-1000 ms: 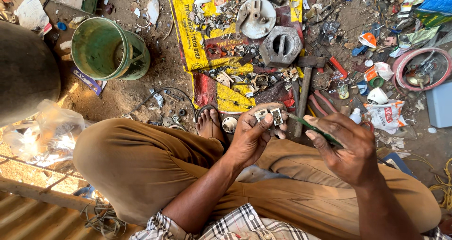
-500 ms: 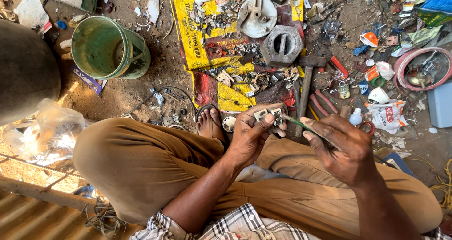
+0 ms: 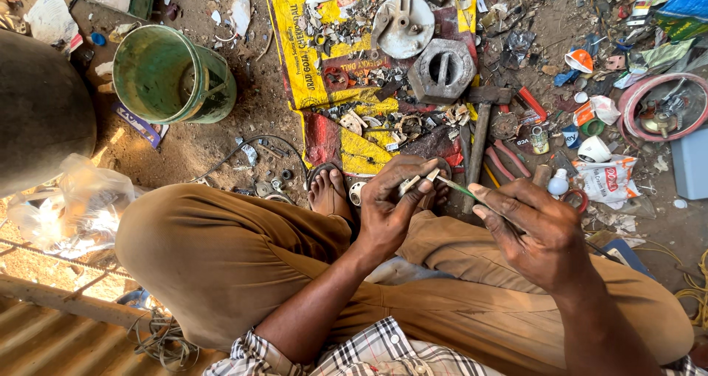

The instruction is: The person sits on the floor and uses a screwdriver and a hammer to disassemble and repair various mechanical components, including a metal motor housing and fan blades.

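I sit cross-legged on a dirt floor in tan trousers. My left hand [image 3: 394, 202] is closed around a small white plastic electrical part [image 3: 414, 182], held above my knee. My right hand [image 3: 535, 225] grips a thin green-handled screwdriver [image 3: 459, 189], its tip pointing left and touching the white part. The two hands are close together in front of my bare foot [image 3: 330, 191].
A green bucket [image 3: 173, 73] stands at the upper left. A yellow sheet [image 3: 332, 66] holds scrap metal, a round grey plate [image 3: 405, 23] and a grey housing [image 3: 442, 70]. Pliers [image 3: 509, 158], a hammer [image 3: 479, 129] and small containers lie to the right. A plastic bag [image 3: 66, 214] lies left.
My hands have moved slightly closer; the screwdriver tip now meets the white part. The part has turned a little in my left fingers.
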